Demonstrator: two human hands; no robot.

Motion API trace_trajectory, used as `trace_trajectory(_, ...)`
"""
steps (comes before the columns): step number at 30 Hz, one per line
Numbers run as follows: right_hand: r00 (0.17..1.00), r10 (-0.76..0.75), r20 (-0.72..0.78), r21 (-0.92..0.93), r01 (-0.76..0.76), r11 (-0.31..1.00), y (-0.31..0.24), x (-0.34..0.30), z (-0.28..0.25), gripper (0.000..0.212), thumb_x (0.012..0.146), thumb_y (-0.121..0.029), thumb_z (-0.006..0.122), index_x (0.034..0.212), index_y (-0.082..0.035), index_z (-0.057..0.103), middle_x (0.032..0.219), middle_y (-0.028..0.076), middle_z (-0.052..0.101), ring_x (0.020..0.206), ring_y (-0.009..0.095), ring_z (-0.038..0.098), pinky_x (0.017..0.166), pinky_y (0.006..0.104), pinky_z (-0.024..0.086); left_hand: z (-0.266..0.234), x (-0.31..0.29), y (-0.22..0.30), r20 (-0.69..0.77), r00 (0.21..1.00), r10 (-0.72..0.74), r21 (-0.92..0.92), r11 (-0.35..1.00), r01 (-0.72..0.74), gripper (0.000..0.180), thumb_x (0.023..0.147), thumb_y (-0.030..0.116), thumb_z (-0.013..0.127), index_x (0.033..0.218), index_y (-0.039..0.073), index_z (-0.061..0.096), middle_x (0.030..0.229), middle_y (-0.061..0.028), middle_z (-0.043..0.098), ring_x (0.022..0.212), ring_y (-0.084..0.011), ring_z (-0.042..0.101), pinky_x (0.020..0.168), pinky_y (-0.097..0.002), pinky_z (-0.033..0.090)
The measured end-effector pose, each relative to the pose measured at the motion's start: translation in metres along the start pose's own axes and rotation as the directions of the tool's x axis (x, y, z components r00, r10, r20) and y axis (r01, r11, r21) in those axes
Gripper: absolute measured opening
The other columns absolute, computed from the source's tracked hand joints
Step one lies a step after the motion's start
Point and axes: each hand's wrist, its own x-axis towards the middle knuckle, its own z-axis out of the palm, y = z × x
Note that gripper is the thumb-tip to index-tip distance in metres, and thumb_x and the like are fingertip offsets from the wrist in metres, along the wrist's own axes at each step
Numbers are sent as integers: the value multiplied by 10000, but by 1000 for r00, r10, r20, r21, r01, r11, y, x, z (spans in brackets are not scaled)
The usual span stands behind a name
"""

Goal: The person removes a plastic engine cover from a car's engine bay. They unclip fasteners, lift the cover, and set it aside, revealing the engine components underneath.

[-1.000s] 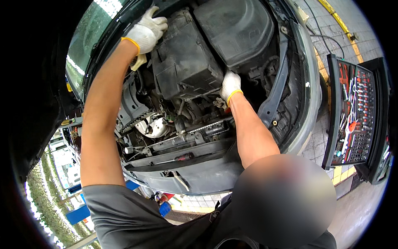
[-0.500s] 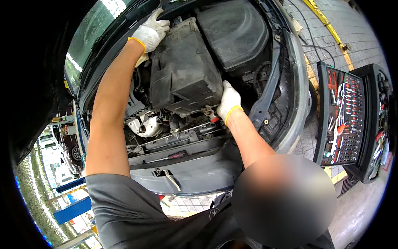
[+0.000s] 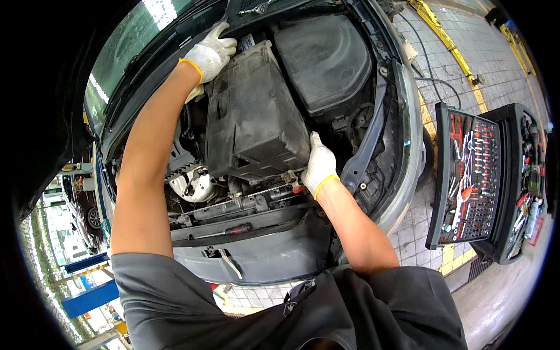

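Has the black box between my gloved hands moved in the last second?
Yes. The near end of the black box has shifted toward you, lower in the view, judged against the curved black cover beside it.

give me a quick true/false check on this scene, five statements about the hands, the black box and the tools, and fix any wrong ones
1. The left hand and right hand are bare. False: both wear yellow-cuffed white gloves.
2. The right hand is at the near right corner of the black box. True.
3. The tool case stands open on the person's right. True.
4. The left hand is reaching into the tool case. False: it is by the far end of the black box.
5. A screwdriver-like tool lies between the black box and the person. True.
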Motion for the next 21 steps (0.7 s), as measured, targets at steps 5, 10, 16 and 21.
trace_trajectory(5, 991, 81, 103, 7, -82, 997, 0, -8, -17, 450, 1139, -351, 594, 1398, 13, 654, 1442, 172, 681, 1282, 335, 653, 1126, 515, 509, 31, -9, 11, -207, 936, -284, -321, 924, 209, 286, 962, 115, 602, 1133, 120, 831, 1305, 25, 721, 1447, -181, 517, 1388, -520, 201)
trace_trajectory(10, 993, 113, 40, -15, -112, 994, -10, -24, -14, 471, 1140, -359, 596, 1438, 5, 626, 1457, 166, 670, 1310, 337, 643, 1138, 515, 512, 8, -2, 6, -21, 1000, 20, 26, 999, -20, 231, 947, 129, 627, 1026, 123, 844, 1242, 25, 743, 1402, -177, 547, 1380, -514, 223)
trace_trajectory(16, 987, 60, 149, -87, -47, 995, 6, -6, -27, 527, 1136, -417, 589, 1424, 22, 642, 1415, 163, 687, 1254, 297, 660, 1109, 459, 517, 13, -14, -6, -102, 992, 73, 27, 997, -71, 163, 889, 106, 661, 918, 128, 819, 1166, 34, 756, 1365, -164, 575, 1369, -516, 259)
trace_trajectory(21, 1000, 10, 19, -370, -2, 929, -2, 11, -20, 684, 1086, -519, 617, 1334, 115, 688, 1317, 162, 726, 1133, 245, 671, 1048, 372, 500, 15, -12, -5, -95, 993, 74, 11, 997, -73, 205, 906, 81, 644, 972, 125, 833, 1170, 34, 787, 1338, -144, 599, 1381, -545, 244)
